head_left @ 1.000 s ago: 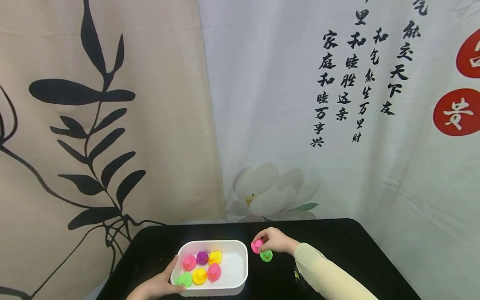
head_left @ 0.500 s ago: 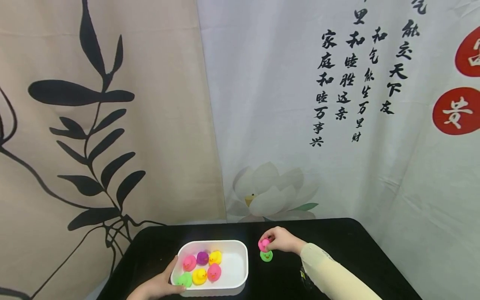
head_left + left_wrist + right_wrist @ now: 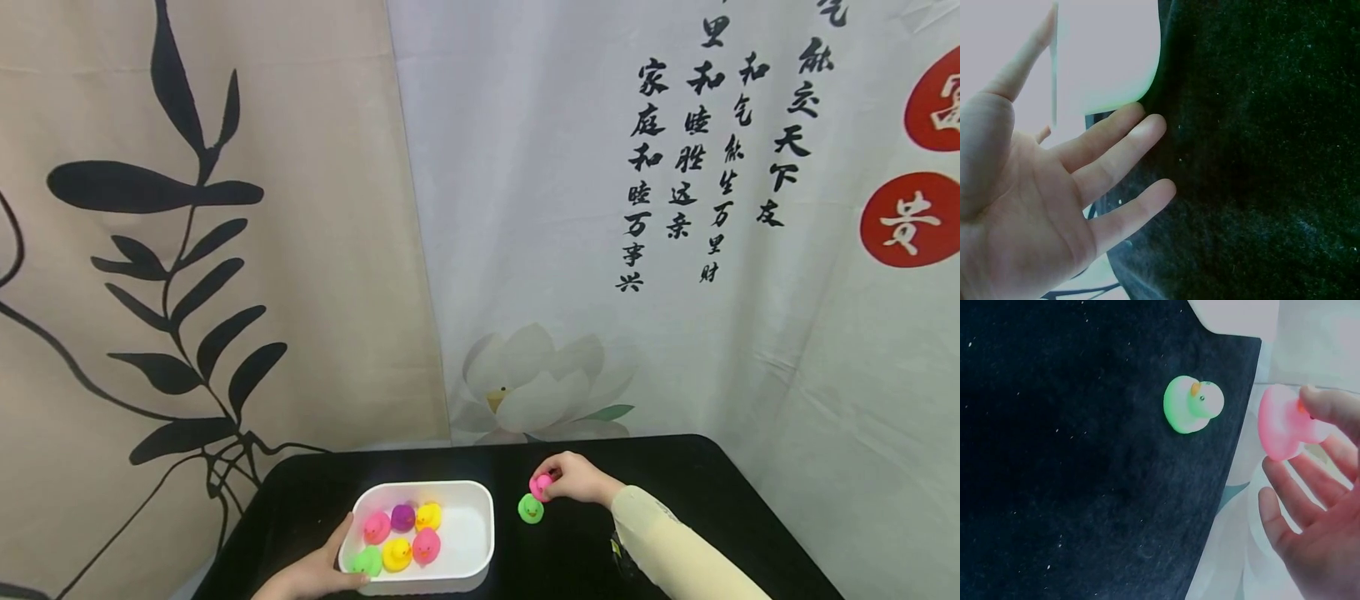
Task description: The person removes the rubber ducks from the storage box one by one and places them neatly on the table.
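Note:
My left hand (image 3: 306, 572) rests against the left end of a white plastic tub (image 3: 468, 575), its thumb at the near rim. In the left wrist view, several of its fingers (image 3: 1116, 159) lie fairly straight beside the tub. Pink, purple, yellow and green toy ducks lie in the tub's left and middle part. Right of the tub, my right hand (image 3: 576, 479) pinches a pink rubber duck (image 3: 1280, 422) between thumb and fingers, raised off the table. A green rubber duck (image 3: 1191, 405) sits on the black cloth just left of and nearer than the held one.
A black cloth (image 3: 675, 475) covers the table, whose far edge runs in front of a printed curtain (image 3: 525, 208). Inside the tub, the right side shows bare floor. A dark object lies beneath the right forearm, mostly hidden by the sleeve (image 3: 675, 550).
My right hand has moved a little right with the pink duck, from beside the green duck to above and right of it. The left hand and tub hold their place.

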`<state>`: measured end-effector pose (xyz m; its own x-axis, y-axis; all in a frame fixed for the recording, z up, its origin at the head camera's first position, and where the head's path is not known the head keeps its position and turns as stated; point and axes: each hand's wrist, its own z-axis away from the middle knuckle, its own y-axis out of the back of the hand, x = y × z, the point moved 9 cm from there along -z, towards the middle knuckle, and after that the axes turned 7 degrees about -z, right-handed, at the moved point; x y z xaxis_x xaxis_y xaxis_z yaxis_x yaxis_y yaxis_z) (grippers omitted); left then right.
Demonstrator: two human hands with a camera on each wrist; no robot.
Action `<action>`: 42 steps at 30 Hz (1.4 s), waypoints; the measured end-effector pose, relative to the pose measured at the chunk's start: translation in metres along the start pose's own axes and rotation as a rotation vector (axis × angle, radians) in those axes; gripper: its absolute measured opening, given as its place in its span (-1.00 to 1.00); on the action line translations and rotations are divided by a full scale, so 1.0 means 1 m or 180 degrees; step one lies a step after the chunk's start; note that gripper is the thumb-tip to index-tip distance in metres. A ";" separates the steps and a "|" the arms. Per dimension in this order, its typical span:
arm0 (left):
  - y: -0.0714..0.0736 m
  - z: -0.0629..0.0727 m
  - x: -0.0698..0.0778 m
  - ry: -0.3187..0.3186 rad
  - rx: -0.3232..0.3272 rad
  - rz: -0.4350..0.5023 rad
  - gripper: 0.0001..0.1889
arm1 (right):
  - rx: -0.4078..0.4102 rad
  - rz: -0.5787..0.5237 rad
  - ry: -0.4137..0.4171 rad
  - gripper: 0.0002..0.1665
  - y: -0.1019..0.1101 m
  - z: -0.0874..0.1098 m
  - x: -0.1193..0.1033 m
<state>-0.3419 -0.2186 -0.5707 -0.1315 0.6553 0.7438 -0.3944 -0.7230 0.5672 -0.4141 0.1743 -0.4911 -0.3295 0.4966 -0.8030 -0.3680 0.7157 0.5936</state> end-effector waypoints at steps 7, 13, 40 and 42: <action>0.000 -0.001 0.002 -0.0053 -0.0017 0.0001 0.14 | 0.0033 0.0037 -0.0038 -0.75 0.004 0.002 0.010; 0.000 -0.001 0.003 -0.0082 -0.0059 0.0068 0.13 | 0.0032 0.0027 -0.0068 -0.74 0.005 0.003 0.015; 0.000 0.003 0.003 -0.0089 -0.0058 0.0082 0.16 | 0.0186 -0.0241 -0.0225 -0.76 -0.006 0.008 0.071; 0.000 0.002 0.004 -0.0104 -0.0038 0.0053 0.16 | 0.0194 -0.0236 -0.0221 -0.76 -0.005 0.009 0.071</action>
<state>-0.3407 -0.2163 -0.5672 -0.1084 0.6356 0.7644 -0.4034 -0.7309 0.5505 -0.4279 0.2102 -0.5516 -0.2415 0.4724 -0.8476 -0.3348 0.7793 0.5297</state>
